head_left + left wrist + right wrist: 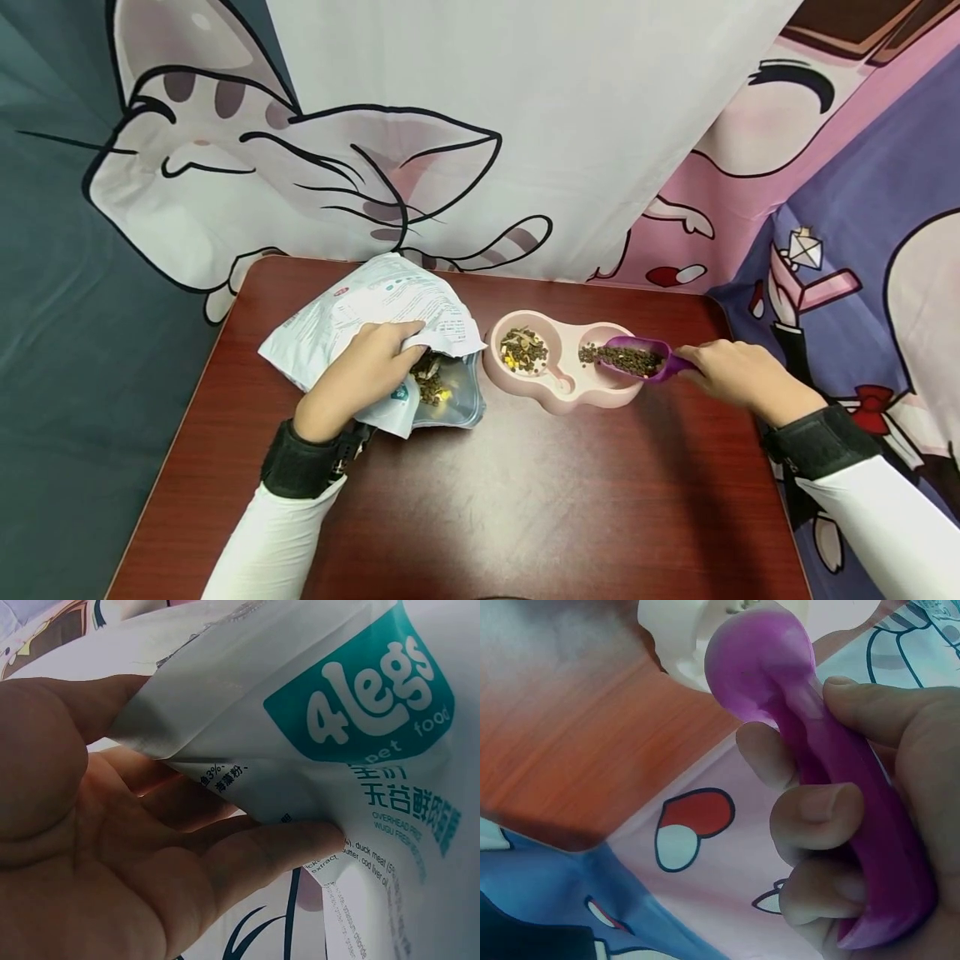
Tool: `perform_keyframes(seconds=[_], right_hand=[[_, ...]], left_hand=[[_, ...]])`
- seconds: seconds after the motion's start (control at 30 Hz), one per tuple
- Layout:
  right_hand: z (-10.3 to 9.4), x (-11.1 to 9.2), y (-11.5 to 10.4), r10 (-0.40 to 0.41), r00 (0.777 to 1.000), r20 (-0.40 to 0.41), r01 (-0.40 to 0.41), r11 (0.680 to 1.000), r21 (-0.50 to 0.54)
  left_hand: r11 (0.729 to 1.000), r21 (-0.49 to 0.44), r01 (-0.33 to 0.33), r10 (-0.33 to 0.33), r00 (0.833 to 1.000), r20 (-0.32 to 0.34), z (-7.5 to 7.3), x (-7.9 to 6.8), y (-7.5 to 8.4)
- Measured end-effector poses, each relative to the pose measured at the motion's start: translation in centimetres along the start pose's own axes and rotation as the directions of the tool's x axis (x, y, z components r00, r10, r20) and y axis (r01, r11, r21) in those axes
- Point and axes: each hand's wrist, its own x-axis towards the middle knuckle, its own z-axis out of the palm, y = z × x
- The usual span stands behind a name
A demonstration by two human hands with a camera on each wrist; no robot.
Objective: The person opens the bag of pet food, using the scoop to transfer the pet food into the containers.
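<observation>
The right hand (731, 371) curls its fingers and thumb round the handle of a purple scoop (636, 358) heaped with brown kibble, held over the right well of a pink double bowl (558, 392) that sits near the far right part of the dark red tabletop (525, 508). The right wrist view adds the grip itself: the thumb lies along the top of the handle and three fingers (817, 821) wrap beneath it, with the table's edge and printed cloth below. The left hand (360, 375) pinches the folded mouth of a white pet food bag (375, 312) lying toward the far left corner, its opening showing kibble. The left wrist view shows teal lettering on the bag and fingers fairly straight against it, though how firmly they grip is hard to judge. The near half of the tabletop is bare wood, and printed curtains hang close behind the far edge.
</observation>
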Motion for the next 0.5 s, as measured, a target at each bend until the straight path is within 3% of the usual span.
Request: perform_keyframes(seconds=[0.3,0.5], right_hand=[[-0.8,0.6,-0.6,-0.011,1.000,-0.012,0.010,0.995,-0.101],[-1.3,0.7,-1.2,-0.061,0.991,-0.118,0.037,0.979,-0.201]], left_hand=[[1.000,0.006,-0.010,0.010,1.000,-0.002,0.1,0.1,-0.1],[1.000,0.004,-0.004,0.004,1.000,-0.001,0.0,0.0,0.0]])
